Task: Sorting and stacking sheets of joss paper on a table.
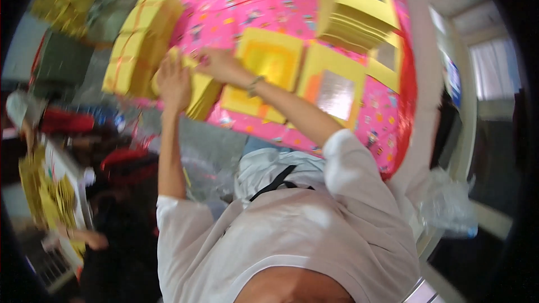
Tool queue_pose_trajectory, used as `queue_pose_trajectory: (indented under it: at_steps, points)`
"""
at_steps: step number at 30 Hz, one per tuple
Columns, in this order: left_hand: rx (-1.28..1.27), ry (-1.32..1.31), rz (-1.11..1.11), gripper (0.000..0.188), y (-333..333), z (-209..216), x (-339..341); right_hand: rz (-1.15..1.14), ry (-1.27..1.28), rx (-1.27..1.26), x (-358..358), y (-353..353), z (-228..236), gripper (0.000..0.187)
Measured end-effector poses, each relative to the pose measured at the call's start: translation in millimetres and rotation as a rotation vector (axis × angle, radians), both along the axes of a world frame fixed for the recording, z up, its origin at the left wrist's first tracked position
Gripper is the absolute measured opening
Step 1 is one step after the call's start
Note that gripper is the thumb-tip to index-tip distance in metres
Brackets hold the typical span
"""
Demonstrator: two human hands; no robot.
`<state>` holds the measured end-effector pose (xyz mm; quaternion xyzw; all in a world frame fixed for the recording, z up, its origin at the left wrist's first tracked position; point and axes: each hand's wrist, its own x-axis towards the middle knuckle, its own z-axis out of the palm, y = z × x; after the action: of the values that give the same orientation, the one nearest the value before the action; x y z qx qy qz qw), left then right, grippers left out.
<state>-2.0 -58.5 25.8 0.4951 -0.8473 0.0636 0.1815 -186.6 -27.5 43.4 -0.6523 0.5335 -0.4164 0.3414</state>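
Note:
My left hand (174,83) lies with its fingers stretched out against the yellow paper stack (203,96) at the left of the table. My right hand (223,67) reaches across to the same stack. Its fingers are bent together near the top end, and blur hides what they hold, if anything. To the right is a yellow sheet with an orange frame and a shiny gold middle (272,64). Beyond it sits a yellow sheet with a silver rectangle (335,94). Left of my hands stand tied yellow paper bundles (132,50).
A pink patterned cloth (241,0) covers the table. A tall stack of yellow sheets (356,14) stands at the far right. A clear plastic bag (449,205) hangs at the right. On the lower left, another person's arm (84,237) is beside yellow sheets (56,196) on a white table.

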Motion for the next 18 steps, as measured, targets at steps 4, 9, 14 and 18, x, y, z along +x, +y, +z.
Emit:
queue_pose_trajectory:
  at_steps: [4,9,14,18]
  points:
    - [-0.002,0.089,-0.043,0.050,5,6,9,-0.135,0.134,-0.147,-5,24,30,0.026]
    - [-0.074,0.202,-0.045,0.044,19,20,2,-0.175,0.070,-0.297,-62,75,59,0.022]
    - [-0.053,0.241,-0.062,0.041,22,36,9,-0.454,-0.085,-0.241,-143,167,65,0.016]
    - [-0.059,0.287,-0.057,0.042,22,37,14,-0.796,-0.093,-0.202,-197,249,48,0.021]
